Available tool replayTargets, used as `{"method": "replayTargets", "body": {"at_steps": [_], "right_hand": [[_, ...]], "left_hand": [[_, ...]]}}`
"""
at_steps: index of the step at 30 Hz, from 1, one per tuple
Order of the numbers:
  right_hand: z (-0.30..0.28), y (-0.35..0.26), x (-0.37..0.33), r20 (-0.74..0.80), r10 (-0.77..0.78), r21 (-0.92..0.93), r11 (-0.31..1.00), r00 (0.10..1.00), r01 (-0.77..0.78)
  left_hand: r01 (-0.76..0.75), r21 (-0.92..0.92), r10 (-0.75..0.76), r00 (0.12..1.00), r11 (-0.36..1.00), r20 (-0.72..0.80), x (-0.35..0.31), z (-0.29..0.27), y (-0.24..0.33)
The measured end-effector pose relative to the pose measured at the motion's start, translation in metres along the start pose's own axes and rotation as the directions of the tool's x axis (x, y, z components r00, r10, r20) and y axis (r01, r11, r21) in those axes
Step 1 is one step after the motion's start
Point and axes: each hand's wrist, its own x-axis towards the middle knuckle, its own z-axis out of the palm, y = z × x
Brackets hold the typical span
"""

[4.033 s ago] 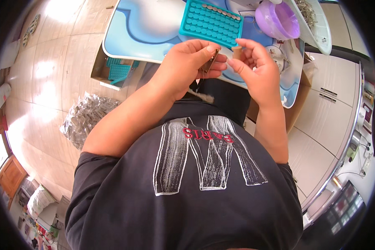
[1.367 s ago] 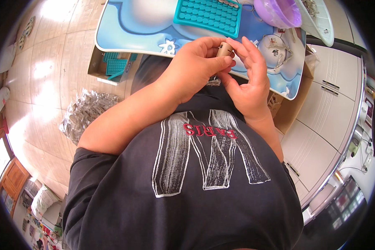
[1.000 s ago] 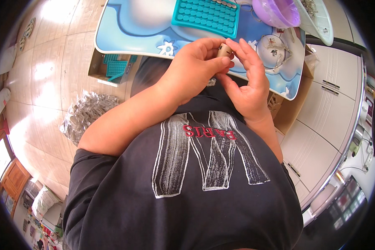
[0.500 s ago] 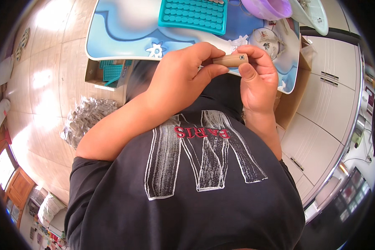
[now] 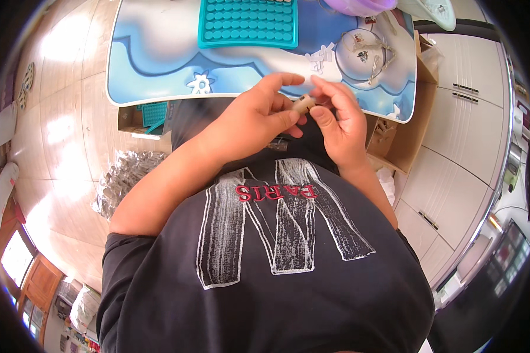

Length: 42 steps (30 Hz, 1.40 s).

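The small tan cylinder, a short tube of card or wood (image 5: 304, 104), sits between the two hands just in front of the chest, above the near edge of the bench. The left hand (image 5: 250, 120) pinches its near end between thumb and forefinger, grip closed firmly on it; the right hand (image 5: 340, 126) meets it from three o'clock, fingertips (image 5: 319, 97) closed on the far end, palm turned inward. What lies inside the tube cannot be told.

To do this step well, the person would likely keep one hand as the steady holder and let the other do the fine turning or pressing, with both wrists close to the body for control.

At twelve o'clock from the hands lies the blue and white low bench (image 5: 153, 65). On it, further toward twelve, rests a teal plastic tray of many small round cells (image 5: 247, 23), and toward one o'clock a clear round dish of small metal bits (image 5: 362, 50). At three o'clock stands an open brown cardboard box (image 5: 403, 132); at nine o'clock, on the floor, a clear bag of grey parts (image 5: 121, 179).
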Motion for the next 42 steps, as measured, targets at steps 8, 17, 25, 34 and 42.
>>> {"method": "replayTargets", "body": {"at_steps": [8,17,25,34,42], "right_hand": [[-0.006,0.013,0.023,0.086,-0.330,-0.785,0.559,0.940,0.267],[0.002,0.020,0.033,0.059,-0.319,-0.816,0.530,0.946,0.230],[0.001,0.022,0.042,-0.022,-0.370,-0.603,0.746,0.929,0.283],[0.008,0.026,0.055,-0.055,-0.315,-0.613,0.760,0.947,0.217],[0.000,0.024,0.059,-0.089,-0.316,-0.588,0.782,0.945,0.206]], "left_hand": [[0.077,-0.158,-0.097,0.988,0.984,-0.123,0.005,-0.004,0.011],[0.071,-0.228,-0.123,0.967,0.971,-0.222,0.002,-0.014,0.014],[0.018,-0.380,-0.132,0.952,0.925,-0.277,0.004,-0.021,0.009],[0.032,-0.351,-0.135,0.952,0.936,-0.275,0.003,-0.019,0.013],[-0.018,-0.485,-0.122,0.959,0.874,-0.256,0.006,-0.022,0.008]]}}
